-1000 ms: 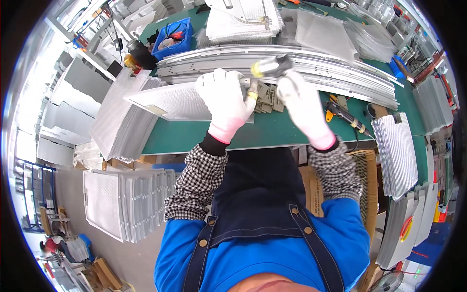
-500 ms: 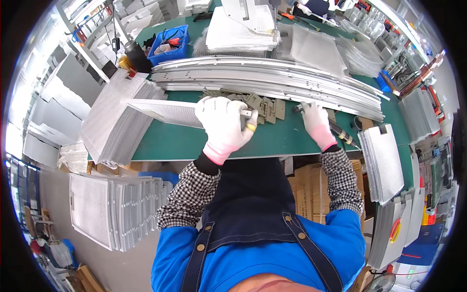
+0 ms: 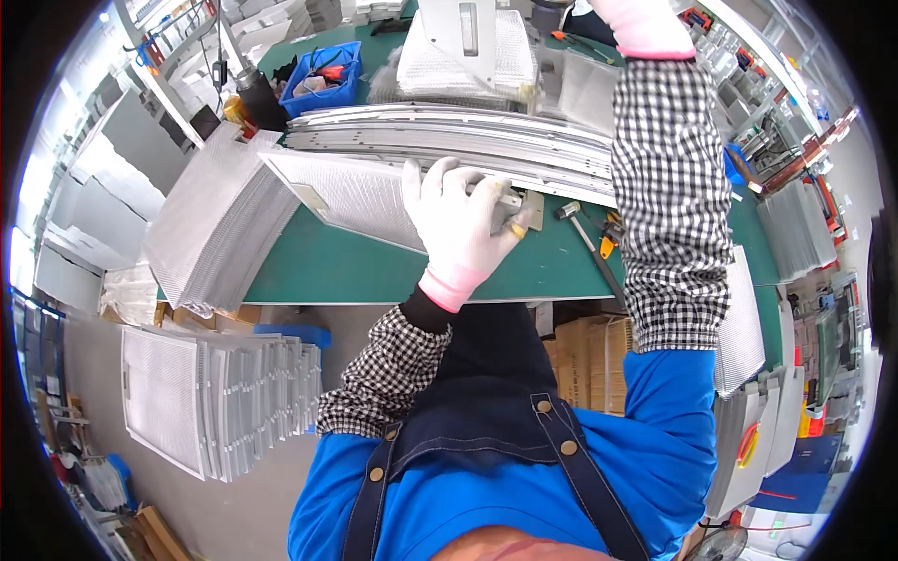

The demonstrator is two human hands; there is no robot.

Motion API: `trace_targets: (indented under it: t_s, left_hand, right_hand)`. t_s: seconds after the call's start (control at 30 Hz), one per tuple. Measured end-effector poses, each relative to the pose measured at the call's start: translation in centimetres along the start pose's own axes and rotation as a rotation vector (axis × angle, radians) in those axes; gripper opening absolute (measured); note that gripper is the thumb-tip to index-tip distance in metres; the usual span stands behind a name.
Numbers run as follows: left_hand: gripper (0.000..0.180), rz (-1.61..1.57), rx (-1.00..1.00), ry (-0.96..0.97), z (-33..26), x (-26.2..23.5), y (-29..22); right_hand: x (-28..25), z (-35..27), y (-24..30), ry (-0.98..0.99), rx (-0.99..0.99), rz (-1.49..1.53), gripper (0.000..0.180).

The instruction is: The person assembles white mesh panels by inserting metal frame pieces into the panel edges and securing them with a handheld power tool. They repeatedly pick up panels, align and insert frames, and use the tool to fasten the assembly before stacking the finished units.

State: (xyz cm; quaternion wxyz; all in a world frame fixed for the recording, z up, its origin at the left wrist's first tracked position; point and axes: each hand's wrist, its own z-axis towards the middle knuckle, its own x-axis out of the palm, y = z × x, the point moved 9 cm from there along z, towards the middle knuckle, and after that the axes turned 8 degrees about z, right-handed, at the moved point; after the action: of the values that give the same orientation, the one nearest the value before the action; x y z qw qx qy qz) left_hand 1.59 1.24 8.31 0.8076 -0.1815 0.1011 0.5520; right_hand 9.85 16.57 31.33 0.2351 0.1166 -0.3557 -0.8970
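Green bench (image 3: pixel 374 266), left hand (image 3: pixel 458 220) on mesh panel (image 3: pixel 351 192)

Right hand (image 3: pixel 645 23) mostly cut off by the top edge; only the glove cuff and wrist show, so its grip can't be told. Left hand (image 3: pixel 458 224) covers the near end of the mesh filter panel (image 3: pixel 351 192), and whatever small part sits under its fingers is hidden. Small metal bracket (image 3: pixel 528 210) half hidden behind the glove. Contents of the blue bin (image 3: pixel 323 79) too small to tell. Upright white piece (image 3: pixel 463 37) cut off at the top.
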Motion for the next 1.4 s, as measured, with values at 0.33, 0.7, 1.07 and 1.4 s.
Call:
trace_targets:
  t_s: [0.33,0.7,1.07,1.4]
  left_hand:
    - [0.031,-0.1,-0.035,0.083,0.7,2.4,0.1]
    - [0.044,-0.171,-0.077,0.085,-0.6,4.1,1.0]
    - [0.022,-0.272,-0.169,0.156,-2.1,6.0,2.7]
    - [0.026,-0.197,-0.051,0.055,-0.6,2.3,1.3]
  right_hand:
    - [7.1,-6.6,9.4,0.014,-0.809,-0.53,0.047]
    - [5.3,-6.2,5.9,-0.039,-0.338,0.083,0.046]
    - [5.8,-7.3,-0.3,0.044,-0.185,0.059,0.041]
    - [6.0,-7.7,-2.0,0.011,-0.086,0.114,0.039]
